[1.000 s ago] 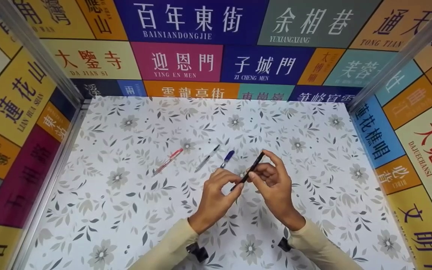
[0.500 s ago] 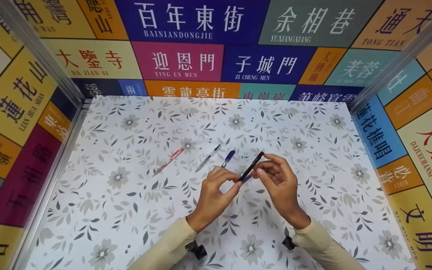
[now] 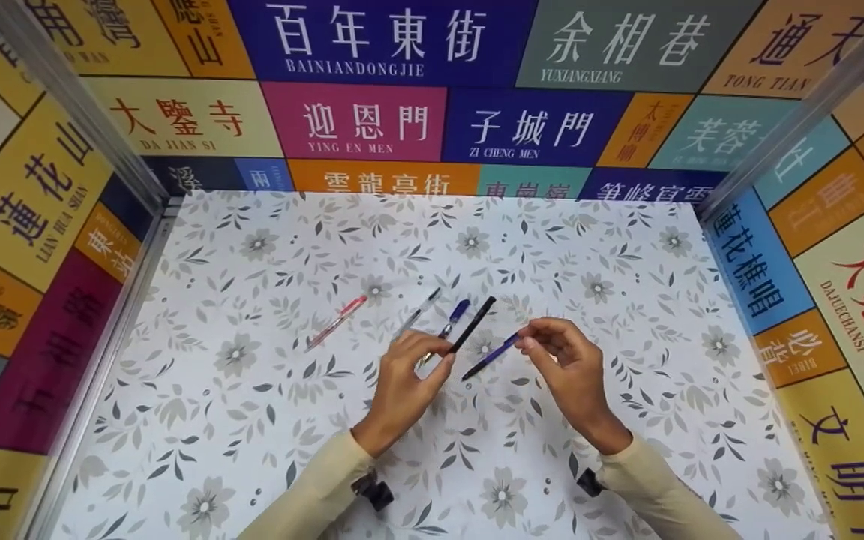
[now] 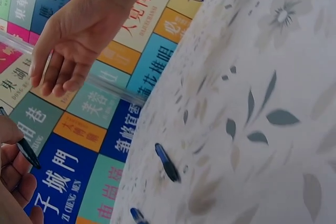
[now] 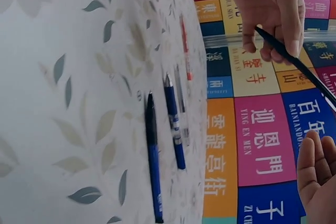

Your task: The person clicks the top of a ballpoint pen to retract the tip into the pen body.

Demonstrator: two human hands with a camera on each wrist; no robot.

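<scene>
My left hand [image 3: 402, 386] pinches a black pen [image 3: 473, 324] near its lower end, and the pen slants up and away from the fingers. The right wrist view also shows the black pen [image 5: 299, 64] in that hand, well above the tabletop. My right hand [image 3: 571, 367] holds nothing; its fingers [image 5: 310, 161] are loosely extended in the right wrist view. On the table, a blue pen with a black tip [image 3: 490, 357] lies just left of my right fingertips, which overlap its upper end in the head view. Another blue pen [image 3: 457, 313] lies partly behind my left hand and the black pen.
Farther left on the white floral tabletop [image 3: 199, 420] lie a clear pen with a dark end [image 3: 420, 309] and a red pen [image 3: 338, 322]. Panels with large lettering [image 3: 372, 120] stand along the back and both sides of the table.
Both hands were on the black pen; my right hand has let go and drawn slightly right. My left hand has carried the pen left, uncovering the blue pen with the black tip.
</scene>
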